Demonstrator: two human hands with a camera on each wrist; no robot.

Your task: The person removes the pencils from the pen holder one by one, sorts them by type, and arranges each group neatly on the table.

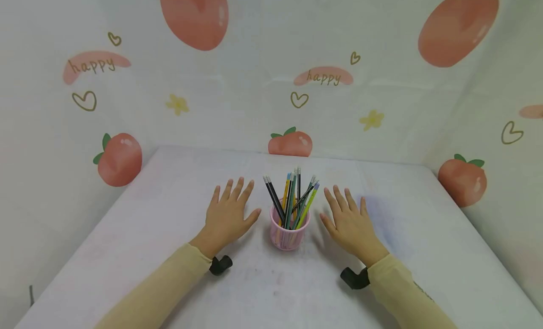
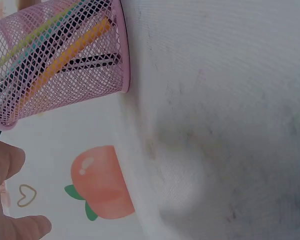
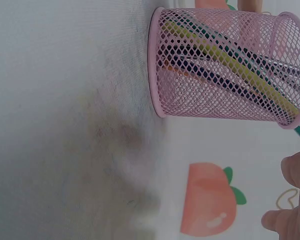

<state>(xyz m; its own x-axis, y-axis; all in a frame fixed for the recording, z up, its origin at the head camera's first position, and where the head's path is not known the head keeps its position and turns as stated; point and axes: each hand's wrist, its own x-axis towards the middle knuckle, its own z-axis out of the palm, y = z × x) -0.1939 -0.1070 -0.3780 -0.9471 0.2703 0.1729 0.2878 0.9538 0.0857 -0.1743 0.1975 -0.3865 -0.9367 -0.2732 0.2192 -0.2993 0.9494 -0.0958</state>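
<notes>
straight-fingered and spread, my left hand (image 1: 229, 218) and my right hand (image 1: 349, 225) are both relaxed and gripping nothing, backs facing up. past them i see a white cloth backdrop (image 1: 254, 60), printed with red fruit (image 1: 290, 144), the word "happy" (image 1: 324, 77), yellow flowers (image 1: 372, 120) and outlined hearts (image 1: 299, 99). below it spreads the pale table (image 1: 254, 296), with a bluish smudge (image 1: 386, 220) just beside my right hand. cream sleeves (image 1: 157, 286) cover my forearms up to the wrists. between my hands, near both and touching neither, a pink mesh cup (image 1: 288, 239) stands upright on the table. it holds a bunch of pencils (image 1: 290, 197), ends poking above the rim: two black pencils (image 1: 274, 197) lean toward my left hand, a yellow-green pencil (image 1: 308, 205) leans toward my right, and an orange pencil (image 1: 286, 190) has a blue end. under each wrist i have a small black fitting (image 1: 355, 278).
</notes>
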